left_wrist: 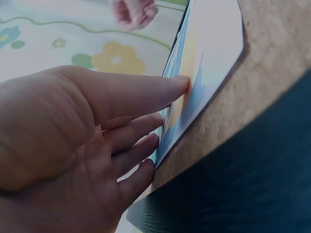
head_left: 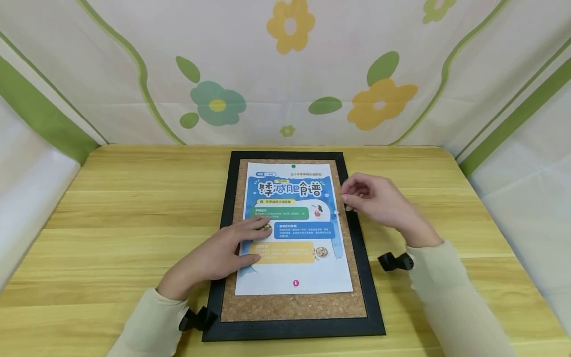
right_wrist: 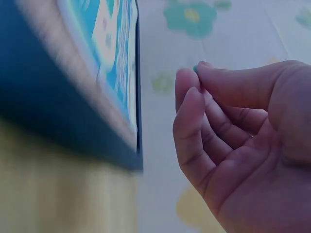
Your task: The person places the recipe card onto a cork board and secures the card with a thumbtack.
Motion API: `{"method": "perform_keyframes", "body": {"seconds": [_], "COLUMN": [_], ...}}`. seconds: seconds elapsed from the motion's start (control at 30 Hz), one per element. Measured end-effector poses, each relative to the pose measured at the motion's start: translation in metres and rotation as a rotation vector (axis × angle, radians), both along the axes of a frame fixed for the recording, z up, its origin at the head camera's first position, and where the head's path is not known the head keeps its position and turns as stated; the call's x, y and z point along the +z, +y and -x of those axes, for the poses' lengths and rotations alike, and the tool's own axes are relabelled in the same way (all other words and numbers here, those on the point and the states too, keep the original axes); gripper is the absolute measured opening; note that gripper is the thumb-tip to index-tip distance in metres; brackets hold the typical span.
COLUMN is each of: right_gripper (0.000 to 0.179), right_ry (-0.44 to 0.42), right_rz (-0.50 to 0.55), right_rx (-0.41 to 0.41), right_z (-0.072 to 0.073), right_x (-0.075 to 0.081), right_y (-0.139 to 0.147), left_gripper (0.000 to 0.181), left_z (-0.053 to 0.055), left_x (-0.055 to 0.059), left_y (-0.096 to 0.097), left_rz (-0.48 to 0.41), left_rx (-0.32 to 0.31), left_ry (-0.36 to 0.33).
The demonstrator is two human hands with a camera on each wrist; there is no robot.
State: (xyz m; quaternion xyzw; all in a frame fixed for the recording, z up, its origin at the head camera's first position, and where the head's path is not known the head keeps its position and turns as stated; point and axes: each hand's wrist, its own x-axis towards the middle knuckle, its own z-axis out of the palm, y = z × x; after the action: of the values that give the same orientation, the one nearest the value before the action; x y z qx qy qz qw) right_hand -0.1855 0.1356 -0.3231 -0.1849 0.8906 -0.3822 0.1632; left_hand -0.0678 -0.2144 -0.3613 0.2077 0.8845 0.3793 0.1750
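A printed poster with blue, green and yellow panels lies on a cork board in a black frame. My left hand rests on the poster's left side, fingers spread and nearly straight. In the left wrist view its thumb and fingertips touch the paper. Just off the board's right side, my right hand pinches a small green push pin between thumb and forefinger, mostly hidden by the fingertips. A green push pin sits at the poster's top edge, a pink push pin near its bottom.
A small white pin head shows at the poster's right edge. The board lies on a wood-grain table. Behind the table hangs a flowered curtain. Black wrist straps sit at the cream sleeves.
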Motion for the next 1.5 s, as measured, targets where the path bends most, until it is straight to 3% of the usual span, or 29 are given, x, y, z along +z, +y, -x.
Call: {"method": "perform_keyframes", "body": {"seconds": [0.23, 0.47, 0.6, 0.8, 0.93, 1.23, 1.5], "right_gripper": [0.005, 0.004, 0.005, 0.005, 0.006, 0.007, 0.008], "right_ry": [0.042, -0.124, -0.209, -0.267, -0.264, -0.307, -0.355], "right_rz": [-0.006, 0.027, 0.054, 0.052, 0.031, 0.085, 0.127], "right_rx": [0.171, 0.239, 0.249, 0.24, 0.237, 0.208, 0.147], "right_z": [0.008, 0.019, 0.023, 0.025, 0.026, 0.03, 0.034], "right_x": [0.001, -0.02, -0.027, -0.033, -0.035, -0.04, -0.044], "right_y": [-0.066, -0.118, -0.136, -0.148, -0.15, -0.147, -0.146], "left_gripper": [0.057, 0.054, 0.051, 0.048, 0.045, 0.044, 0.049], "left_z": [0.001, 0.002, 0.002, 0.003, 0.003, 0.0, -0.002], "left_x": [0.0, 0.0, 0.0, -0.003, -0.003, -0.001, 0.006], "left_y": [-0.001, -0.005, -0.009, -0.012, -0.012, -0.013, -0.015], "left_rz": [0.011, 0.007, -0.023, -0.062, -0.075, -0.044, -0.002], "left_rx": [-0.023, -0.04, -0.083, -0.127, -0.114, -0.02, -0.036], "left_ry": [0.005, 0.016, 0.001, 0.026, 0.046, -0.002, 0.027]}}
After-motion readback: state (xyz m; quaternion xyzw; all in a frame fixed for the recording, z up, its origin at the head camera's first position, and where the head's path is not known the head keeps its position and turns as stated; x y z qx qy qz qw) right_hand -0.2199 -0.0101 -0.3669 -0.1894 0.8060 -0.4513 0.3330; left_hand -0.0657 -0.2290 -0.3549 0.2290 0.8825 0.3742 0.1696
